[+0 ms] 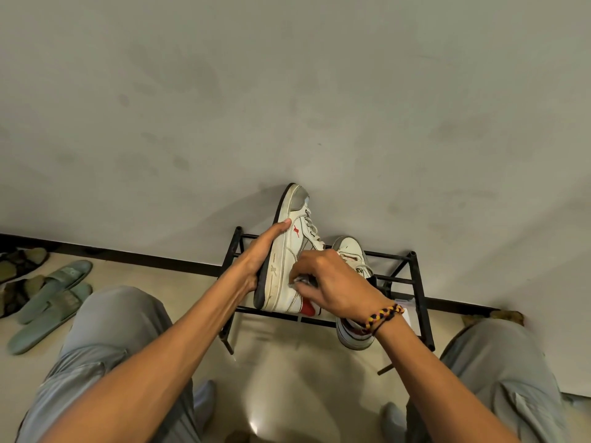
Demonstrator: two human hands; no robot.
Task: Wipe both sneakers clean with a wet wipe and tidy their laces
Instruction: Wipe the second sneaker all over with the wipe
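A white sneaker (289, 251) with red marks and a dark sole stands on its heel, toe up, on the black rack. My left hand (263, 251) grips it along the sole. My right hand (332, 282) presses a crumpled grey-white wet wipe (300, 280) against the sneaker's side near the ankle. The second white sneaker (353, 263) lies on the rack to the right, partly hidden behind my right hand and wrist. Its heel (355, 337) sticks out over the rack's front bar.
The low black metal shoe rack (419, 302) stands against a grey-white wall. Green slippers (51, 302) and darker sandals (22, 260) lie on the floor at the left. My knees in grey trousers flank the rack. A white slip of paper (409, 314) lies on the rack's right side.
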